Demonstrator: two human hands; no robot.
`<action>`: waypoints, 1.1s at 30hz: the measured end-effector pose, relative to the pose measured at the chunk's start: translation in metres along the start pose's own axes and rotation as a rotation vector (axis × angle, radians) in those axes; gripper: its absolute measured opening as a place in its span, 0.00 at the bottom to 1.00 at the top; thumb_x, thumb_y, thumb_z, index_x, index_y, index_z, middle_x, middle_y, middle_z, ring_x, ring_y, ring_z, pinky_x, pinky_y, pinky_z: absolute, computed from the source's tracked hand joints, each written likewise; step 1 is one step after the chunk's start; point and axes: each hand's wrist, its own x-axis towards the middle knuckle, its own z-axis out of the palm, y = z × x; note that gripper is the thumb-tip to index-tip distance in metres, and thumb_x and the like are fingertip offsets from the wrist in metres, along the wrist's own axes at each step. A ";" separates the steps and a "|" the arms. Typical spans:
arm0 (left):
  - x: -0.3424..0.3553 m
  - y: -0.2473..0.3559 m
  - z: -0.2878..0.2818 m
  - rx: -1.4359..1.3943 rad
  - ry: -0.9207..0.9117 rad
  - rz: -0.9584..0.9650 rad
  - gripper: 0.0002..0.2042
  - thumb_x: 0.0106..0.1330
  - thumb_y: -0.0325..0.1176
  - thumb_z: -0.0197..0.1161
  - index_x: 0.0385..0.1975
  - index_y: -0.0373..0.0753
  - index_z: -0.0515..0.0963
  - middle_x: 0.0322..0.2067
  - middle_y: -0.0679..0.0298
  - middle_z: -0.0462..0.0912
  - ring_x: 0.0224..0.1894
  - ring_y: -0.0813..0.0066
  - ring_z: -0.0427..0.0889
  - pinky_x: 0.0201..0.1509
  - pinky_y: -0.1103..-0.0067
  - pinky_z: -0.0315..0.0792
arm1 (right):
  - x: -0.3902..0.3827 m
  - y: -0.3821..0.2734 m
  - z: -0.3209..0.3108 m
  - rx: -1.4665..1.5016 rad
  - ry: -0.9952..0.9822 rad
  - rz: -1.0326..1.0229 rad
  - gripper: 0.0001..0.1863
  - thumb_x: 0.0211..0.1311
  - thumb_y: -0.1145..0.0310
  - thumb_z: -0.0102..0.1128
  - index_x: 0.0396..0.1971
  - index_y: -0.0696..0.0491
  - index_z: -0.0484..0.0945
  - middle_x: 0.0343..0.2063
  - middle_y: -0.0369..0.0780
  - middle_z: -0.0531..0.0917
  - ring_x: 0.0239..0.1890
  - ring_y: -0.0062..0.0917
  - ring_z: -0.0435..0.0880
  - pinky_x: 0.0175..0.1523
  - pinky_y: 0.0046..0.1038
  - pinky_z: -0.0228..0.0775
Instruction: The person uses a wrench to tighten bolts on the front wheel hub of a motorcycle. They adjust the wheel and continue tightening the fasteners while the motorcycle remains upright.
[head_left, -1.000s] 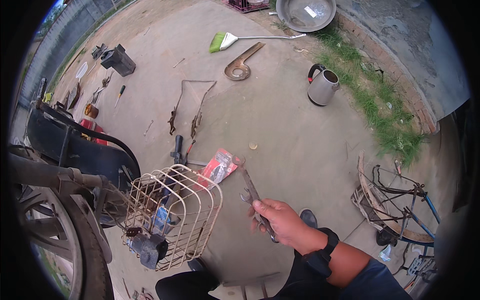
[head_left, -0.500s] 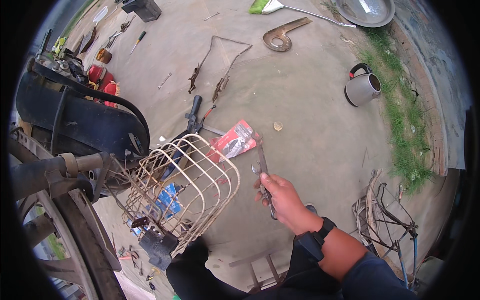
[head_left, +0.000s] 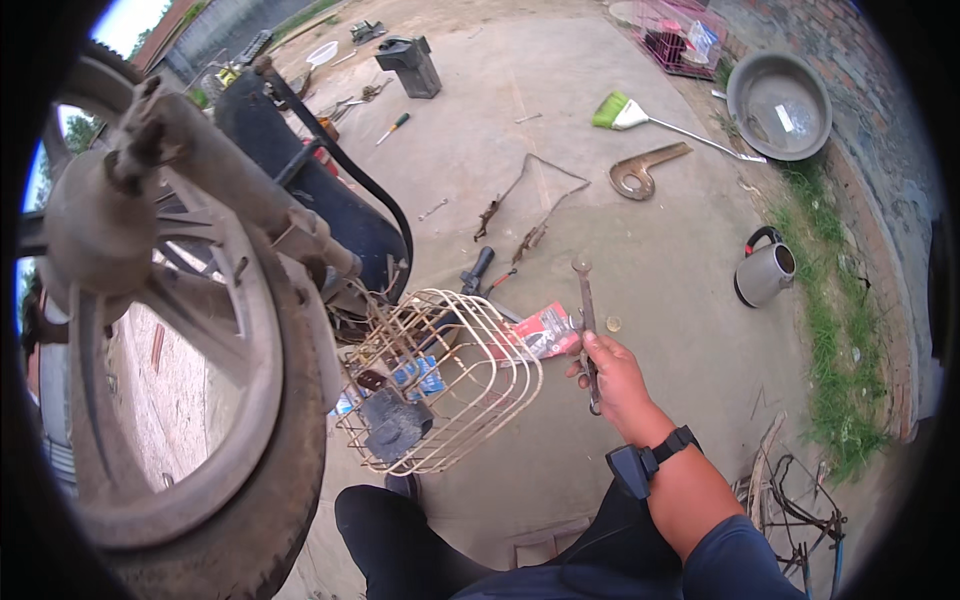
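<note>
My right hand (head_left: 617, 378) is closed round the shafts of wrenches (head_left: 585, 300). One long wrench points away from me with its head up, and a second, shorter one seems to lie against it, mostly hidden by my fingers. Beneath the hand, a red-and-white card package (head_left: 548, 330) lies on the concrete, partly behind the basket. Left of the hand is a rusty white wire basket (head_left: 520, 415), fixed to a vehicle lying on its side or upturned. The vehicle's large spoked wheel (head_left: 255, 400) fills the left. My left hand is out of view.
A metal kettle (head_left: 768, 275), a curved rusty cover (head_left: 632, 180), a green broom (head_left: 625, 110) and a grey basin (head_left: 745, 105) lie to the right and far. A bent metal stand (head_left: 550, 165) lies ahead. A bicycle-like frame (head_left: 800, 500) stands near right. A screwdriver (head_left: 395, 127) lies far left.
My view has swung left and up, so the wheel looms larger and ground things shift right and down. The wrenches in my right hand have turned more upright.
</note>
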 end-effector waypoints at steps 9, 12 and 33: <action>-0.075 0.060 -0.051 -0.249 0.544 0.751 0.13 0.72 0.30 0.54 0.52 0.30 0.73 0.42 0.57 0.81 0.39 0.73 0.83 0.40 0.78 0.76 | -0.098 -0.014 0.002 0.024 -0.280 -0.244 0.16 0.74 0.59 0.51 0.40 0.58 0.79 0.34 0.38 0.83 0.35 0.21 0.80 0.41 0.25 0.71; -0.163 0.120 -0.013 -0.206 0.387 1.126 0.10 0.74 0.28 0.53 0.48 0.30 0.74 0.42 0.59 0.81 0.42 0.74 0.82 0.48 0.78 0.75 | -0.153 -0.016 0.013 -0.034 -0.428 -0.323 0.16 0.75 0.60 0.51 0.42 0.59 0.80 0.36 0.38 0.82 0.37 0.21 0.79 0.44 0.25 0.71; -0.253 0.110 0.069 -0.691 -0.701 1.030 0.13 0.78 0.36 0.48 0.52 0.34 0.73 0.38 0.62 0.81 0.40 0.75 0.80 0.47 0.77 0.75 | -0.309 -0.008 0.090 -0.459 -0.626 -0.362 0.17 0.74 0.65 0.50 0.53 0.60 0.77 0.44 0.39 0.83 0.42 0.25 0.82 0.51 0.29 0.75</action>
